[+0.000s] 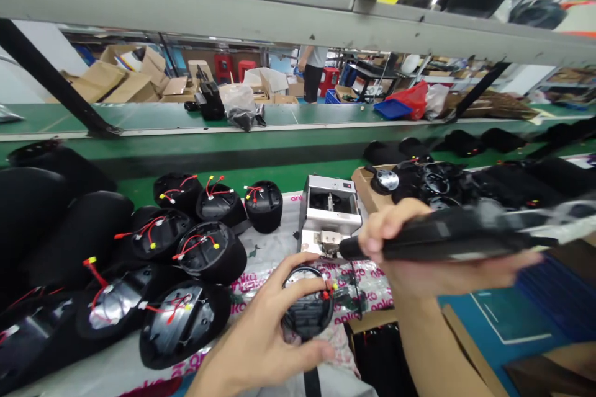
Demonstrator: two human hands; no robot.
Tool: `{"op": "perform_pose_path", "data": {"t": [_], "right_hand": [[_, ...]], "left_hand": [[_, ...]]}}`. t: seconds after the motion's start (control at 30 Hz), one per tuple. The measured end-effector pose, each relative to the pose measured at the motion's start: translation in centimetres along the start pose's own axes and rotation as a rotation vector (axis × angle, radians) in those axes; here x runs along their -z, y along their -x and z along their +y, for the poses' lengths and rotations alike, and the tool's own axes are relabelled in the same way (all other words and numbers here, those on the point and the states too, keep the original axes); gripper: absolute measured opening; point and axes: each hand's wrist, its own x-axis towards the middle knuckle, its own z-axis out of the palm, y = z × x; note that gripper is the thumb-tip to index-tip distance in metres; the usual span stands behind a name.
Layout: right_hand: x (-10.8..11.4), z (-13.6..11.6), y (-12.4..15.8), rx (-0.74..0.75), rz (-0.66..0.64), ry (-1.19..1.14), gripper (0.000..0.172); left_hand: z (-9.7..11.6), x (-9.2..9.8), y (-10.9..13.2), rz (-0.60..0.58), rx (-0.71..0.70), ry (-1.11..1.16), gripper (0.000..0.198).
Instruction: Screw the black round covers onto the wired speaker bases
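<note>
My left hand point(267, 329) is curved around a round black part point(308, 304) with small red and yellow connectors on top, near the table's front edge. Raised at the right, my right hand point(419, 260) grips a long black tool, blurred by motion point(447, 232). Its narrow tip points left, close to a silver metal machine point(333, 208) that stands behind the round part. To the left, several black fabric-covered housings point(212, 251) lie with their open ends up, red and yellow wires sticking out.
Large black covers point(79, 236) fill the far left. A cardboard box point(372, 189) and more black parts point(437, 180) sit at the right. An open box point(382, 353) is below my right forearm. A grey shelf beam point(279, 6) crosses above; a person point(314, 68) stands far behind.
</note>
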Motion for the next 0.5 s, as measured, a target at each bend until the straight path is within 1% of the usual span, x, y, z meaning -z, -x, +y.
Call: {"op": "perform_pose_path", "data": {"t": [0.03, 0.13, 0.2, 0.27, 0.33, 0.4, 0.43, 0.47, 0.5], "right_hand": [[0.4, 1.5, 0.7, 0.022, -0.02, 0.035, 0.091], [1.1, 5.3, 2.8, 0.003, -0.004, 0.114, 0.088], [1.4, 6.6, 3.3, -0.018, 0.007, 0.11, 0.086], [1.7, 7.1, 2.9, -0.031, -0.025, 0.055, 0.087], [2.1, 6.6, 1.9, -0.061, -0.092, -0.008, 0.09], [2.7, 5.1, 0.7, -0.108, -0.176, -0.063, 0.094], [2.9, 3.8, 0.2, -0.134, -0.201, -0.067, 0.093], [3.1, 2.2, -0.3, -0.149, -0.198, -0.06, 0.091], [3.1, 0.3, -0.7, -0.161, -0.223, -0.056, 0.086]], "left_hand": [[-0.3, -0.2, 0.2, -0.001, -0.014, -0.008, 0.055], [-1.1, -0.5, 0.3, 0.012, -0.041, -0.018, 0.04], [-1.5, -0.8, 0.2, 0.035, -0.057, -0.004, 0.034], [-1.9, -1.1, 0.2, 0.07, -0.072, 0.027, 0.032], [-2.2, -1.4, 0.3, 0.102, -0.072, 0.054, 0.032], [-2.3, -1.6, 0.3, 0.125, -0.069, 0.065, 0.034], [-2.3, -1.7, 0.4, 0.131, -0.069, 0.067, 0.034], [-2.3, -1.8, 0.4, 0.132, -0.073, 0.071, 0.034], [-2.2, -1.8, 0.4, 0.131, -0.077, 0.077, 0.033]]}}
